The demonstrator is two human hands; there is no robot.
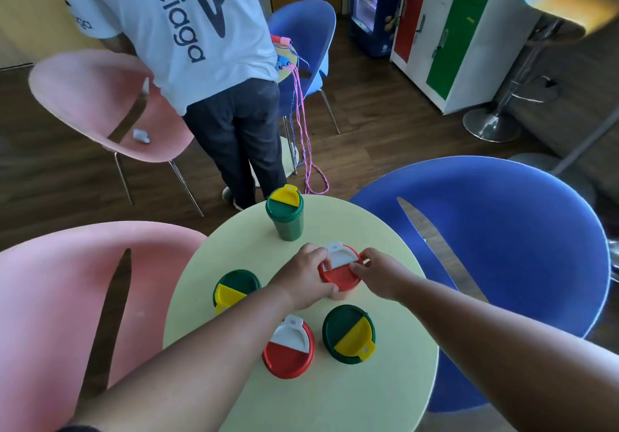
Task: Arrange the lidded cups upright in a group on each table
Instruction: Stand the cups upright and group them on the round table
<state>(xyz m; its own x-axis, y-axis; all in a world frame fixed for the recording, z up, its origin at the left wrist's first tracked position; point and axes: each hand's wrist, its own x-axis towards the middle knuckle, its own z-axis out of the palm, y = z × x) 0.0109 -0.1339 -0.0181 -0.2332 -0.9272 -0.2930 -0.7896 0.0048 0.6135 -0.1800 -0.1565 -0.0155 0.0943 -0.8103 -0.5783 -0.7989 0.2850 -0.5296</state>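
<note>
The red plastic cup with the red-and-white flip lid [340, 272] stands upright on the round pale-yellow table [234, 381], gripped from both sides: my left hand [303, 275] curls round its left wall, and the fingers [360, 265] of my right hand [380, 272] pinch the lid's right rim. Beyond my fingers stands a green cup with a green-and-yellow lid [285, 213]. Nearer me are another green-and-yellow one [234, 289], a red-and-white one [288, 346], and a third green-and-yellow one [349, 333].
</note>
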